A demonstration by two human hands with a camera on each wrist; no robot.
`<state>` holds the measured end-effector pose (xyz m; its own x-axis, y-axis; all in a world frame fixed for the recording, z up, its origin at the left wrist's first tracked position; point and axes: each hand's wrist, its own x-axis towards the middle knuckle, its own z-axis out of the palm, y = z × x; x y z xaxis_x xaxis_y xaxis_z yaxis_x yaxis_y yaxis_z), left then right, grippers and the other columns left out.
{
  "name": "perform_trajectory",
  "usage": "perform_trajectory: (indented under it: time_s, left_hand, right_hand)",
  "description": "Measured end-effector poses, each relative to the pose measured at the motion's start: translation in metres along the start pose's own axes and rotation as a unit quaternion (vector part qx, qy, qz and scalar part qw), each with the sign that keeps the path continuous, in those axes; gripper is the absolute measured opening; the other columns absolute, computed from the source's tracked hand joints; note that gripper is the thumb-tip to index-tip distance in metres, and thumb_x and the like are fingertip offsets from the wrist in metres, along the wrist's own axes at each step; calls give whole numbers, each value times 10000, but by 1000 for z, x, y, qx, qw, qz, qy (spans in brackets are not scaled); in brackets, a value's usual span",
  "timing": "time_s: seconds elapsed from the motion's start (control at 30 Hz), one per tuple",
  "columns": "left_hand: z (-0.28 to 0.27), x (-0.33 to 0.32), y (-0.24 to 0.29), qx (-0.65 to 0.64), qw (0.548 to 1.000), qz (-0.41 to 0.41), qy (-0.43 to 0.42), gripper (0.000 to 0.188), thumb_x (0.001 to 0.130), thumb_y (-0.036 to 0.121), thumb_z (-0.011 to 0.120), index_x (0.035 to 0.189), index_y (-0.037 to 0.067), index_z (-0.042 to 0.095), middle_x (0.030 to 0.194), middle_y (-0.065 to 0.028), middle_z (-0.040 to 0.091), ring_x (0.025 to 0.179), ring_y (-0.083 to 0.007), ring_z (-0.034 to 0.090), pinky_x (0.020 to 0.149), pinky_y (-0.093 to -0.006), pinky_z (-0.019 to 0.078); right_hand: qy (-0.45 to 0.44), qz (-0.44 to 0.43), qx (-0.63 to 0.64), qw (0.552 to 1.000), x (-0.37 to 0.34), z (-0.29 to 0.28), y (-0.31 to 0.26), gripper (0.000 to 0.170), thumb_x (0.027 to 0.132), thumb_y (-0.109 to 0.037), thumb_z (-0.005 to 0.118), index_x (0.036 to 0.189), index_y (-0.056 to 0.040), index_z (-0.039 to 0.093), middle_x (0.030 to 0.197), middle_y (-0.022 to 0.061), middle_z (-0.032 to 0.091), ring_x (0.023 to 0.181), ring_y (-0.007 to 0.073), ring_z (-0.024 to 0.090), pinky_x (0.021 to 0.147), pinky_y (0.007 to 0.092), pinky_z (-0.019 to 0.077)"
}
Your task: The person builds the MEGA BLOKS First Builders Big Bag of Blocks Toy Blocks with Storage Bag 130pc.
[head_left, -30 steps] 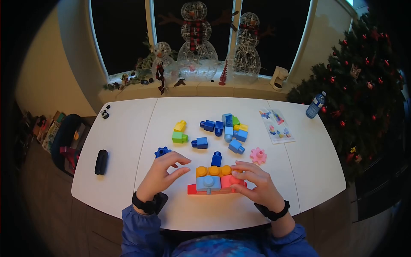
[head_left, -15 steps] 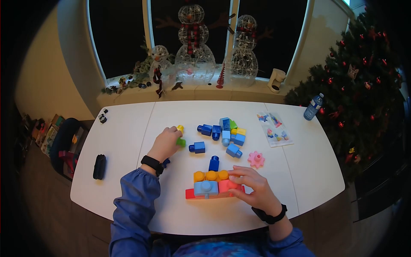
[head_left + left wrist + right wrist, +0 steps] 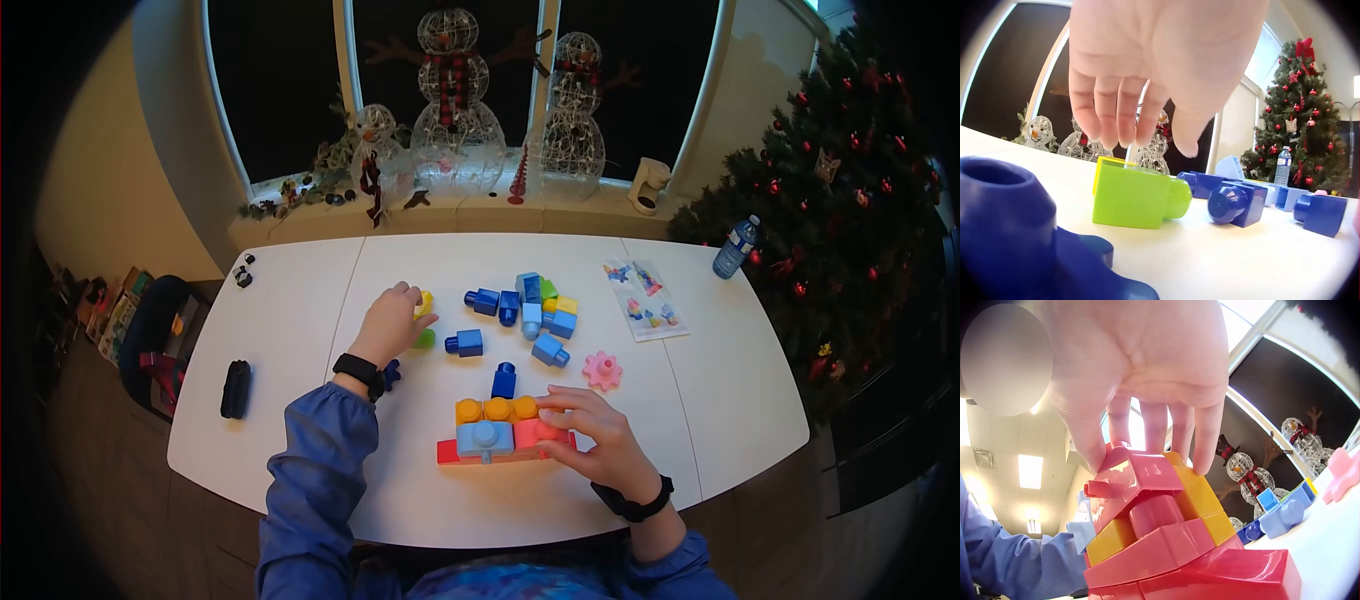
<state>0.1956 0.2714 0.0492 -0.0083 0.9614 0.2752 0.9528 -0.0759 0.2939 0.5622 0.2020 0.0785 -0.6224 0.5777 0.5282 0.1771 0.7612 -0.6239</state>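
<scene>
My left hand (image 3: 388, 328) reaches over a yellow block (image 3: 427, 298) and a lime-green block (image 3: 1132, 195) on the table. In the left wrist view its fingers hang down loosely behind the green block, thumb apart, with nothing held. Close under that wrist lies a dark blue gear-shaped piece (image 3: 1010, 219). My right hand (image 3: 605, 445) holds the pink block (image 3: 1141, 475) at the right end of a stacked block build, thumb on the near side and fingers on the far side. The build also has orange blocks (image 3: 497, 410), a light blue block (image 3: 485, 441) and a red base (image 3: 447, 453).
Dark blue block (image 3: 504, 380) stands just behind the build. Several blue, green and yellow blocks are grouped farther back. A pink gear (image 3: 602, 371), a picture sheet (image 3: 646, 300) and a water bottle (image 3: 736, 247) are to the right; a black case (image 3: 235, 390) lies left.
My left hand has gone from beside the build forward and left to the yellow and green blocks, its thumb now spread outward. My right hand stays on the build.
</scene>
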Motion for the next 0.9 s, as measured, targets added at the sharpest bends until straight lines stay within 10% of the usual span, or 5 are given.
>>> perform_trajectory:
  time_s: [0.27, 0.43, 0.63, 0.9]
  left_hand:
    - [24, 39, -30, 99, 991, -38, -85, 340, 865, 276, 816, 1056, 10, 727, 1087, -200, 720, 973, -389, 698, 891, -443, 570]
    - [-33, 13, 15, -146, 988, -11, -37, 376, 854, 134, 810, 1174, 7, 659, 1048, -161, 714, 992, -295, 721, 928, -360, 580]
    - [-66, -77, 72, -486, 871, 18, -64, 544, 935, 10, 765, 1416, 53, 515, 1260, -104, 620, 1147, -207, 695, 1033, -333, 551]
    - [-49, -126, 90, -356, 926, 128, -2, 533, 894, -16, 766, 1404, 67, 634, 1242, -154, 683, 1127, -312, 679, 981, -372, 547]
  right_hand:
    - [2, 2, 11, 1000, -2, 1, 2, 347, 823, -101, 883, 1132, -60, 730, 1266, 144, 730, 1278, 376, 649, 1039, 454, 537]
    - [-2, 3, 7, 1000, -1, 1, 2, 347, 822, -97, 880, 1133, -63, 729, 1268, 142, 730, 1278, 373, 650, 1039, 452, 538]
    - [1, -5, -3, 1000, -1, 1, 3, 335, 827, -110, 870, 1123, -45, 729, 1263, 140, 721, 1272, 368, 649, 1032, 435, 551]
    - [-1, 0, -7, 1000, -1, 1, 1, 327, 825, -113, 874, 1108, -44, 726, 1259, 140, 719, 1273, 372, 650, 1022, 437, 556]
